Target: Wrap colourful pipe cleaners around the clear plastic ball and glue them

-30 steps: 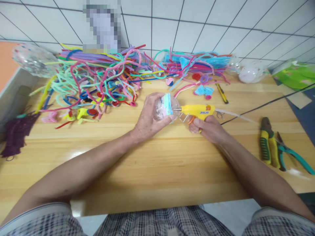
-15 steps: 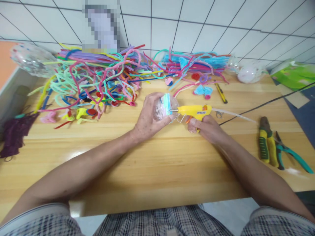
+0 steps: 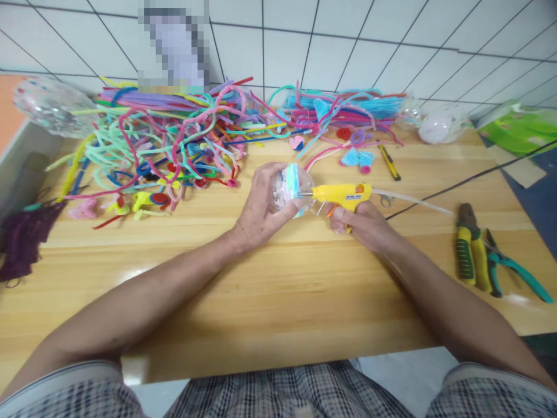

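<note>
My left hand (image 3: pixel 260 206) is wrapped around a clear plastic ball (image 3: pixel 279 188). A band of pastel pipe cleaners (image 3: pixel 292 180) in blue, green and lilac runs around the ball. In my right hand (image 3: pixel 359 222) is a yellow hot glue gun (image 3: pixel 335 194), with fingers by its orange trigger. The gun's metal nozzle points left and meets the band's edge, close to my left thumb; whether glue is coming out I cannot tell. A translucent glue stick (image 3: pixel 413 199) sticks out of the gun's back end.
Tangled, colourful pipe cleaners (image 3: pixel 174 139) cover the back left, with blue bundles (image 3: pixel 369 104) behind. Yellow-handled pliers (image 3: pixel 472 249) and teal-handled pliers (image 3: pixel 509 264) lie at right. A yellow utility knife (image 3: pixel 389 162) and blue bow (image 3: pixel 357 158) lie beyond the gun. A black cord (image 3: pixel 465 183) crosses the right side.
The nozzle and the ball have shifted very slightly against each other at the band. Both hands keep their hold; the whole view has drifted a little.
</note>
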`<action>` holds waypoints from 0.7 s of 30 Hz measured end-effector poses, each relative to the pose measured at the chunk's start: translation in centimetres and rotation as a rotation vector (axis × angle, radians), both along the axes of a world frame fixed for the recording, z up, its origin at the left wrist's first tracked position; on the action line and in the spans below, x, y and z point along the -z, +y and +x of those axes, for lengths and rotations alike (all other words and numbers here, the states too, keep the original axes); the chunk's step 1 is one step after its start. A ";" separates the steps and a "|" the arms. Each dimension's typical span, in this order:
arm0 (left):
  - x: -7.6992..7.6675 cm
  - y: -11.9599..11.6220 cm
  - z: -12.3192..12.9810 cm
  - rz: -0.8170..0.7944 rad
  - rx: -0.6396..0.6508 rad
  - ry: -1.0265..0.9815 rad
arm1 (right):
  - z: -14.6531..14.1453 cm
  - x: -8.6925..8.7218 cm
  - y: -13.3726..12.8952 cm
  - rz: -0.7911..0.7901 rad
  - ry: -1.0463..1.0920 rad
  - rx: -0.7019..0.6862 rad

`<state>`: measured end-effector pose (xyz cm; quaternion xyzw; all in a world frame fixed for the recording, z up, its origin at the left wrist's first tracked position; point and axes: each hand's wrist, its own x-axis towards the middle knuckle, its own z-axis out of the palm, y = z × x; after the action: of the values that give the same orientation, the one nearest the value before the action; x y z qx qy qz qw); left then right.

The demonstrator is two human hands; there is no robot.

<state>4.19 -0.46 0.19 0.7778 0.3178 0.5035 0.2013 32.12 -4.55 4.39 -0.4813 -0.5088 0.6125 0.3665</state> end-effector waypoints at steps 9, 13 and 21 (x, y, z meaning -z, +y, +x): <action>-0.3 0.0 0.0 -0.028 0.002 0.005 | -0.1 0.3 0.1 -0.004 0.010 -0.002; -0.2 0.0 -0.2 -0.047 0.015 0.023 | -0.2 0.0 0.0 -0.001 0.071 0.002; -0.3 -0.1 0.0 -0.057 0.011 0.015 | -0.1 0.1 -0.1 -0.009 0.036 0.003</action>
<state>4.16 -0.55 0.49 0.7771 0.3293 0.4875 0.2236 32.03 -4.66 4.31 -0.4723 -0.4987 0.6229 0.3744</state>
